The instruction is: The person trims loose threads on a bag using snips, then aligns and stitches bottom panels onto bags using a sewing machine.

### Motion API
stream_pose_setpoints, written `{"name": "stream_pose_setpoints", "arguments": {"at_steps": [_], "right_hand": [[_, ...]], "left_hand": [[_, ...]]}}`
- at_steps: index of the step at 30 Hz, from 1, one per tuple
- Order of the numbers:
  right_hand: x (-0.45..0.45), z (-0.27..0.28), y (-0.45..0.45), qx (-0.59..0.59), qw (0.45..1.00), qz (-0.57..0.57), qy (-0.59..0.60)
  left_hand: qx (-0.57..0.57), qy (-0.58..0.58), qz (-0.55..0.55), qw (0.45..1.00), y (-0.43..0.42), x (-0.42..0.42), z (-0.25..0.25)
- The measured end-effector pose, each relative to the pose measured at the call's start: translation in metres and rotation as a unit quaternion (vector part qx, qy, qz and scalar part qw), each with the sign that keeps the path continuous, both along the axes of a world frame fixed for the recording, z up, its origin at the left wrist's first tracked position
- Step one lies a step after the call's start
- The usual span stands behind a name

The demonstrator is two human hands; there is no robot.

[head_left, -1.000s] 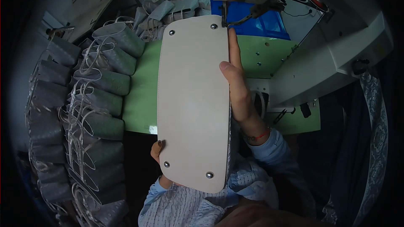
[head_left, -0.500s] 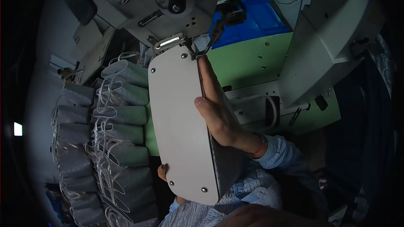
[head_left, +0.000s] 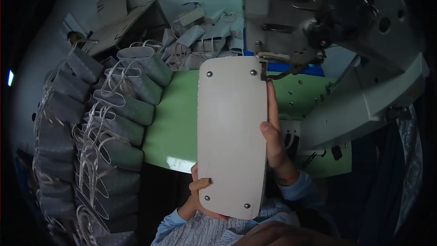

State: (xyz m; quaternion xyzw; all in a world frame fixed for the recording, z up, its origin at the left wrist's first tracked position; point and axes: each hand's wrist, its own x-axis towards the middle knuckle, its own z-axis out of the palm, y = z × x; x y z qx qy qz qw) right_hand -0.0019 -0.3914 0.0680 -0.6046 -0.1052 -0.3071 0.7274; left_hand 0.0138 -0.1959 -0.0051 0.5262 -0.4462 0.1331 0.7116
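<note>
A bag [head_left: 232, 132] stands with its pale, round-cornered base towards me, and metal studs sit near the base's corners. Its far right corner is at the needle and foot area of a sewing machine [head_left: 314, 41]. My left hand [head_left: 196, 196] grips the near left corner, one finger with a brown covering on its tip bent over the edge. Along the right side lies my right hand [head_left: 275, 143], fingers stretched towards the machine's foot and thumb against the base's edge. The bag's body is mostly hidden behind the base.
Rows of grey bags [head_left: 123, 130] with thin handles line the left. A green tabletop [head_left: 170, 123] lies under the machine. More bags [head_left: 205, 38] are heaped at the back, beside a wooden board structure [head_left: 123, 20]. A blue bin [head_left: 314, 69] shows partly behind the machine.
My view has shifted left, so the machine appears further right. The bag looks more upright, its base turned squarely to me. More of my left hand shows at the near corner.
</note>
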Motion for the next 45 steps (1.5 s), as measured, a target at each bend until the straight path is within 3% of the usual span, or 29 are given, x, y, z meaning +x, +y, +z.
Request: {"name": "stream_pose_setpoints", "arguments": {"at_steps": [4, 6, 8, 10, 12, 17, 20, 31, 36, 38, 42, 45], "right_hand": [[-0.003, 0.002, -0.006, -0.002, 0.998, -0.004, 0.055], [-0.005, -0.006, -0.015, -0.027, 0.996, -0.010, 0.090], [-0.006, -0.006, -0.018, -0.056, 0.991, -0.034, 0.119], [-0.007, -0.011, -0.022, -0.065, 0.989, -0.037, 0.127], [-0.006, -0.016, -0.024, -0.076, 0.987, -0.043, 0.134], [-0.007, -0.011, -0.017, -0.095, 0.982, -0.077, 0.143], [-0.006, -0.013, -0.014, -0.112, 0.971, -0.142, 0.156], [-0.005, -0.018, -0.011, -0.061, 0.982, -0.093, 0.151], [-0.001, -0.014, -0.008, -0.043, 0.984, -0.096, 0.143], [-0.001, -0.016, -0.013, -0.115, 0.976, -0.131, 0.128], [0.000, -0.017, -0.013, -0.112, 0.977, -0.143, 0.113], [0.000, -0.018, -0.018, -0.109, 0.990, -0.073, 0.057]], "left_hand": [[0.000, 0.004, -0.148, 0.989, 0.025, 0.035, 0.005], [0.104, -0.019, -0.133, 0.985, 0.042, 0.064, 0.001], [0.084, -0.031, -0.080, 0.993, 0.042, 0.093, 0.026], [-0.012, 0.010, -0.048, 0.999, 0.037, 0.109, 0.071], [-0.111, -0.037, -0.105, 0.988, 0.025, 0.118, 0.119], [-0.189, -0.178, -0.121, 0.958, 0.012, 0.126, 0.171], [-0.203, -0.207, -0.117, 0.950, 0.010, 0.129, 0.175], [-0.233, -0.291, -0.049, 0.926, 0.026, 0.110, 0.172], [-0.265, -0.376, 0.007, 0.888, 0.049, 0.083, 0.167], [-0.276, -0.410, 0.030, 0.868, 0.060, 0.072, 0.166], [-0.275, -0.467, 0.058, 0.839, 0.079, 0.048, 0.167], [-0.270, -0.489, 0.067, 0.826, 0.085, 0.032, 0.165]]}}
